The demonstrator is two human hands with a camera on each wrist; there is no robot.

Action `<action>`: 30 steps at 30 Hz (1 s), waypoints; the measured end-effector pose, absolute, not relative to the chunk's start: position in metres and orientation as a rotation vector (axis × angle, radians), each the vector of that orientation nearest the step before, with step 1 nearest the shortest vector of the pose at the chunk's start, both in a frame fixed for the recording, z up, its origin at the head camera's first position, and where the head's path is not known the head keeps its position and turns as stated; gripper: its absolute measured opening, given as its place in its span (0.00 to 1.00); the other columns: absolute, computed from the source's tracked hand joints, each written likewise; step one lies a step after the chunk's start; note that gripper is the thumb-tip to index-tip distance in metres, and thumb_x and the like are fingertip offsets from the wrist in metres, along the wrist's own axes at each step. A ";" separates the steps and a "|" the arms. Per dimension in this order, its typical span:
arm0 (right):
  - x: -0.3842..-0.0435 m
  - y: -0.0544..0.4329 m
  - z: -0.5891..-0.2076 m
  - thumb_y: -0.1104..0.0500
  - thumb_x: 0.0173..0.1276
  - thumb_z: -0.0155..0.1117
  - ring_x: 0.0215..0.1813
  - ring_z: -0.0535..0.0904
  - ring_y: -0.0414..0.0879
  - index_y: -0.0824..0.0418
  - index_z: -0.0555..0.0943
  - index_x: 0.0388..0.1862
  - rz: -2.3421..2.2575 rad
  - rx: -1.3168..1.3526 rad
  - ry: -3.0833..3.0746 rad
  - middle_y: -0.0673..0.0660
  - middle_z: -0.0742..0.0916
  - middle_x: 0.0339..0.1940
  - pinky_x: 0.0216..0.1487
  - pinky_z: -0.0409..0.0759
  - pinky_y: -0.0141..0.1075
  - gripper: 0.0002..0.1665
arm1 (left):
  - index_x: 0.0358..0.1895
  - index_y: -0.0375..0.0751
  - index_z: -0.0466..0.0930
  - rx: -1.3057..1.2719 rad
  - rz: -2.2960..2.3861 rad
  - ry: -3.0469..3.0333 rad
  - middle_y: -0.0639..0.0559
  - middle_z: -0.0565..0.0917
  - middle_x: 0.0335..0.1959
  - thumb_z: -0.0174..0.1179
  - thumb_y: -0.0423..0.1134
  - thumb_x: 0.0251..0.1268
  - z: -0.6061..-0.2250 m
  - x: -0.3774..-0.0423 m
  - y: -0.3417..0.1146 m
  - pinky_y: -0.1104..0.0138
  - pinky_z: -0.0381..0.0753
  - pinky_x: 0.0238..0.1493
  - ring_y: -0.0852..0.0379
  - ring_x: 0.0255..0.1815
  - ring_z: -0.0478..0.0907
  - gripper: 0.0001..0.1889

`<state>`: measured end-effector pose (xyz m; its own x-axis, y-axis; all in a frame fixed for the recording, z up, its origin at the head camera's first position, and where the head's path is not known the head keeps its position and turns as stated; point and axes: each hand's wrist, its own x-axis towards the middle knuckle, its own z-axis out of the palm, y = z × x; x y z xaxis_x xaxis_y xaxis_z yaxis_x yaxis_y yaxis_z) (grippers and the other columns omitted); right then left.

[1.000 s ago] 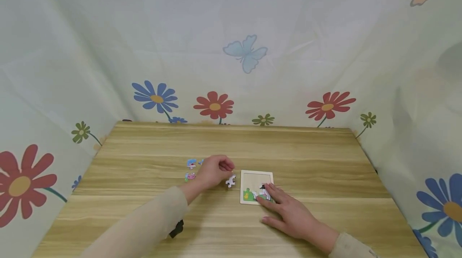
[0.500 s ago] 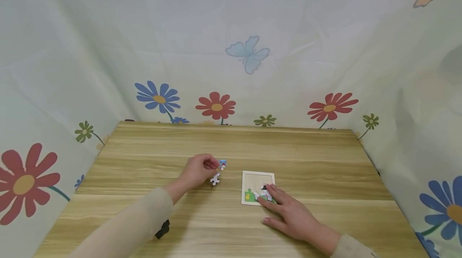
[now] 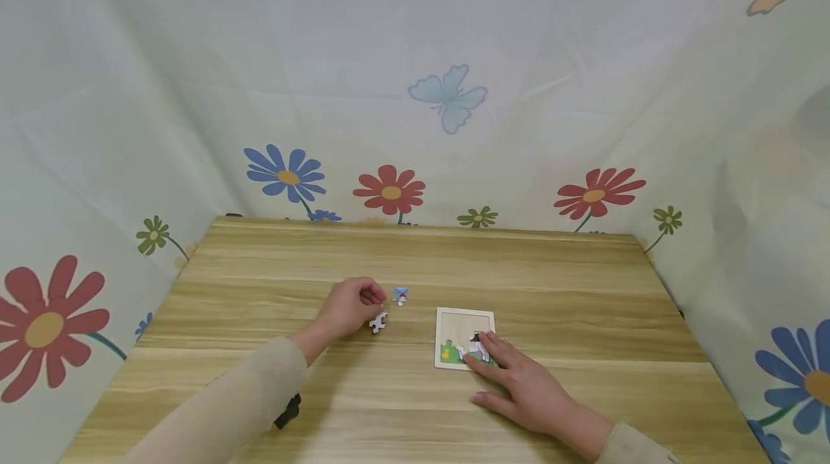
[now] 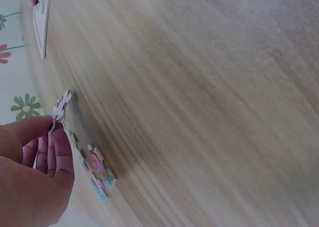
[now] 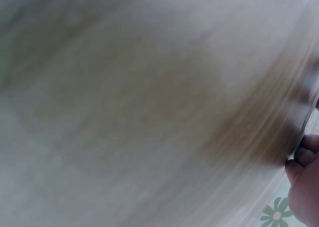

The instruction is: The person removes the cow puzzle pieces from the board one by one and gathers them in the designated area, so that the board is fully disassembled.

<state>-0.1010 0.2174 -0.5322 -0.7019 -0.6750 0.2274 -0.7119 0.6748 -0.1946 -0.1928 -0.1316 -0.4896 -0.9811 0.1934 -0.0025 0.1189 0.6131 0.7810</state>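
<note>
My left hand pinches a white jigsaw piece between thumb and fingers, left of a square wooden puzzle tray. In the left wrist view the held piece is tilted on edge at the fingertips. My right hand lies with extended fingers over the tray's lower right. Along the tray's bottom sit fitted pieces with green grass and part of a white animal; its upper part shows bare wood. Some fitted pieces are hidden under the right fingers.
A blue loose piece lies just beyond the left fingertips. Other loose pieces, one pink and green, lie below the left hand in the left wrist view. The wooden table ends at a flowered curtain.
My left hand has moved left with the white jigsaw piece, away from the tray. A blue loose piece has come into view, while pieces farther left are now hidden. The right hand stays put.
</note>
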 end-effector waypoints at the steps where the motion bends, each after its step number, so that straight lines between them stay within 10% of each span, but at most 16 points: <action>1: -0.101 0.218 -0.532 0.34 0.65 0.56 0.71 0.59 0.56 0.45 0.68 0.69 0.408 1.142 -2.749 0.58 0.63 0.73 0.62 0.67 0.51 0.36 | 0.34 0.40 0.81 0.273 1.313 2.751 0.54 0.80 0.29 0.68 0.29 0.53 -0.490 -0.193 -0.132 0.66 0.78 0.35 0.60 0.30 0.76 0.07; 30: -0.103 0.219 -0.534 0.34 0.65 0.54 0.72 0.57 0.56 0.44 0.65 0.71 0.388 1.160 -2.770 0.59 0.62 0.73 0.62 0.66 0.51 0.37 | 0.29 0.42 0.80 0.481 1.042 2.963 0.56 0.79 0.26 0.67 0.27 0.51 -0.503 -0.201 -0.139 0.67 0.75 0.31 0.62 0.27 0.74 0.07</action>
